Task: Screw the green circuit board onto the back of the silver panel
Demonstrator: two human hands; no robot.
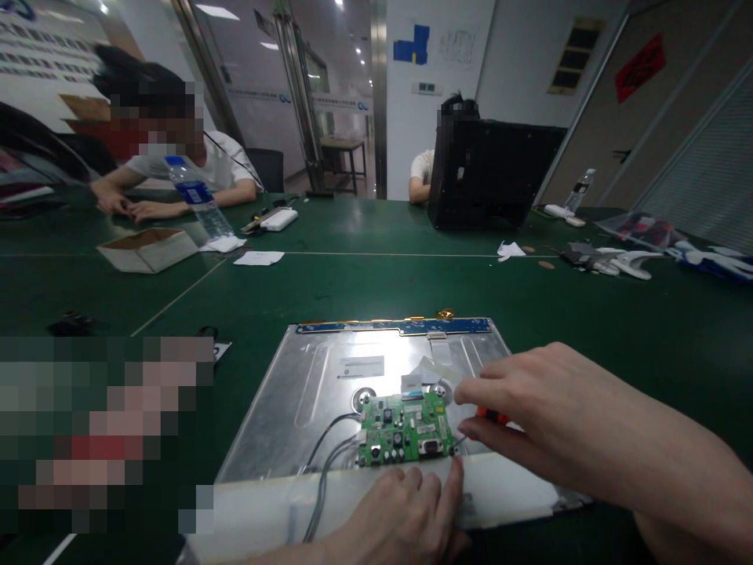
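Note:
A green circuit board [405, 428] lies on the silver metal back of a flat display panel [300, 369]. My right hand [529, 408] is closed around a small screwdriver [492, 414] with a red handle. Its thin shaft slants down to the board's lower right corner. Below the board, my left hand [405, 506] rests on the white strip [252, 502] along the panel's near edge. Its index finger stretches toward that same corner; the other fingers bend, and the thumb is hidden. Grey cables [321, 486] run from the board's left side.
Across the green table [365, 282] sit two people, one behind a black monitor [494, 173]. A cardboard box [147, 251] and a water bottle [200, 200] stand at left. Bags and loose parts [612, 259] lie at far right. Pixelation hides the lower left.

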